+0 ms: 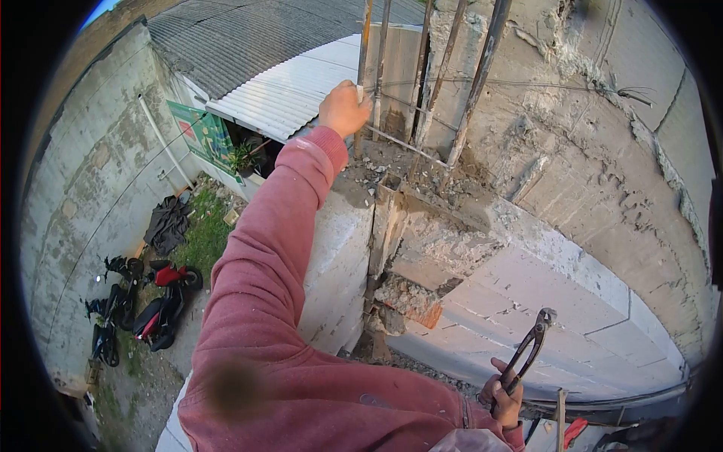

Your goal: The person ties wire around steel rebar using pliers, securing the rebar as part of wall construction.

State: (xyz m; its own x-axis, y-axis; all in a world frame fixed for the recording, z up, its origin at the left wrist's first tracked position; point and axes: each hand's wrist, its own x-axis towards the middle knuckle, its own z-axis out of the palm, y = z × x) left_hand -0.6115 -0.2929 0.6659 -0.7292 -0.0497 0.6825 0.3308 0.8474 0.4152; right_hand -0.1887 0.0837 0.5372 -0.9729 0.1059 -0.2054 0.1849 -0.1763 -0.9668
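Head view: the left hand (346, 109) has fingers curled closed beside the steel bars (477, 83), its hold unclear; below them, the right hand (503, 395) grips the pincers (541, 325) low, which should give good leverage.

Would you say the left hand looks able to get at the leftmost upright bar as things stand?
Very likely yes: the left hand is raised to the leftmost upright bar, and nothing visible blocks the way.
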